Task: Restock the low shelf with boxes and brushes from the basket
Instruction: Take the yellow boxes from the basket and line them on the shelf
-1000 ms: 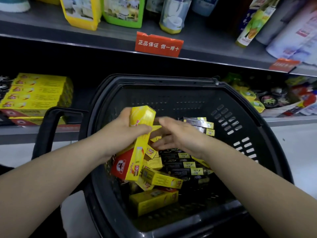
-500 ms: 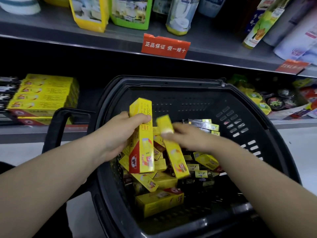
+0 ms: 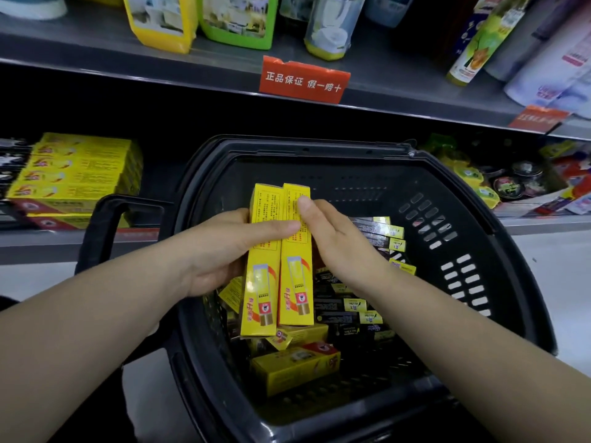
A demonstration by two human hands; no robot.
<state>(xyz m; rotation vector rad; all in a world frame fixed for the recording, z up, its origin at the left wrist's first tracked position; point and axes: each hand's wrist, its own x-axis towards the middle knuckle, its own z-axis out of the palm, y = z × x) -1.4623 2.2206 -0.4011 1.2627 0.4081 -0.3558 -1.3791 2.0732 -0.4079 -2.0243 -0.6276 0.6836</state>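
Far left: stack of matching yellow boxes (image 3: 76, 174) on low grey shelf (image 3: 38, 247). Left hand (image 3: 220, 251) clamps pair of long yellow cardboard boxes (image 3: 295, 276), thumb across fronts, above black plastic basket (image 3: 479, 225). Right hand (image 3: 339, 247) pinches pair's right edge. Dark brush packs (image 3: 348, 308) lie in basket.

"正品保证 假一赔十" is printed in white on the red tag (image 3: 303, 79) fixed to the upper shelf (image 3: 128, 60) edge. The small print on the yellow boxes (image 3: 260, 282) cannot be read.
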